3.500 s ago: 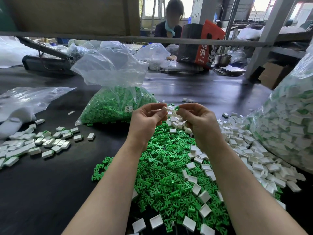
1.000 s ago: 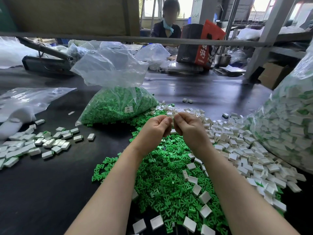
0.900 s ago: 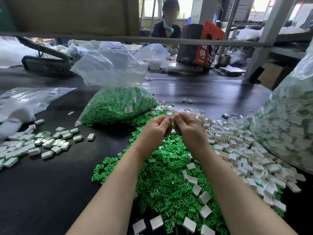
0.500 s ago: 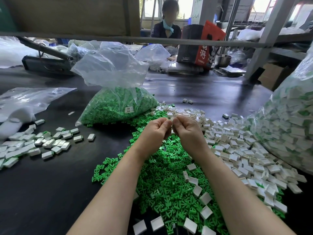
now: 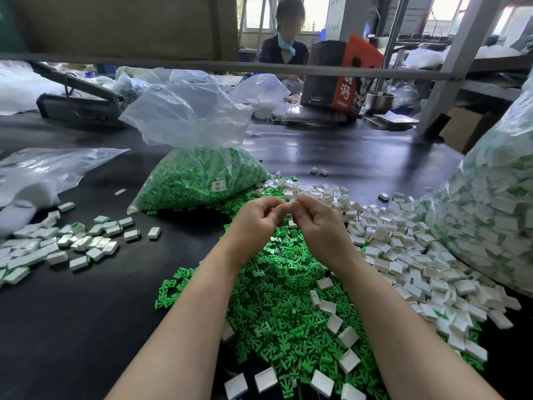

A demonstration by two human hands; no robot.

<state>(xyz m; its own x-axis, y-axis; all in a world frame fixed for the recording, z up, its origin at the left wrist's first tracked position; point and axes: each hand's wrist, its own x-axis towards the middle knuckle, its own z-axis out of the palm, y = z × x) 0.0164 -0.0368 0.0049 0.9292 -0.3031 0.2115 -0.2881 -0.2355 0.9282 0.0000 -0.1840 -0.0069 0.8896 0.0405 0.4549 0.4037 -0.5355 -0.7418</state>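
My left hand [image 5: 257, 219] and my right hand [image 5: 318, 223] meet fingertip to fingertip above a heap of small green plastic pieces [image 5: 277, 295]. Between the fingertips a small white cap [image 5: 290, 204] shows, pinched from both sides; most of it is hidden by my fingers. A spread of loose white caps [image 5: 403, 255] lies to the right of the green heap. A group of white pieces with green showing in them [image 5: 72, 243] lies on the black table [image 5: 72, 327] at the left.
A clear bag of green pieces [image 5: 199, 180] stands behind my hands. A big bag of white pieces [image 5: 496, 215] fills the right side. Empty plastic bags [image 5: 43, 171] lie at the left. A person sits across the table behind a metal bar [image 5: 259, 66].
3.5 s ago my hands were held higher, with a white cap and a green piece apart. They came down and together, and have stayed pressed together with barely any motion since.
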